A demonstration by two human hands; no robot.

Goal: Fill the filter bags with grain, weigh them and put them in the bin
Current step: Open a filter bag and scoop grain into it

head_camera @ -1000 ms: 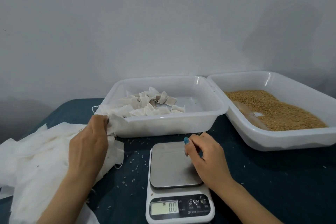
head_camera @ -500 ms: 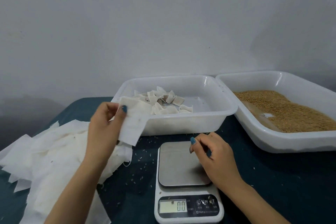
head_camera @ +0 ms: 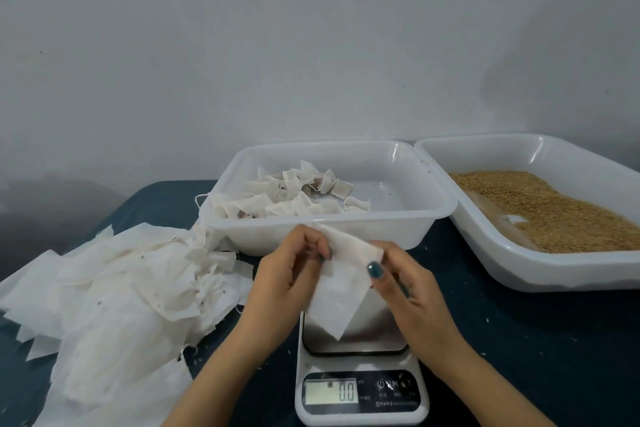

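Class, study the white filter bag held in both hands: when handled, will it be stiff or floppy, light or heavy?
Probably floppy: the filter bag hangs creased and sagging between the left hand and right hand. Likely very light: it looks thin, flat and empty. Perhaps fiddly to open, since both hands pinch its top edge.

White filter bag (head_camera: 341,291) (flat, limp) hangs above the scale (head_camera: 367,340).

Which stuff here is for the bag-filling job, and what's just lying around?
For the job: filter bag pinched by left hand and right hand, pile of empty bags, grain, scale, bin, filled bags.
Lying about: stray grains on table cover.
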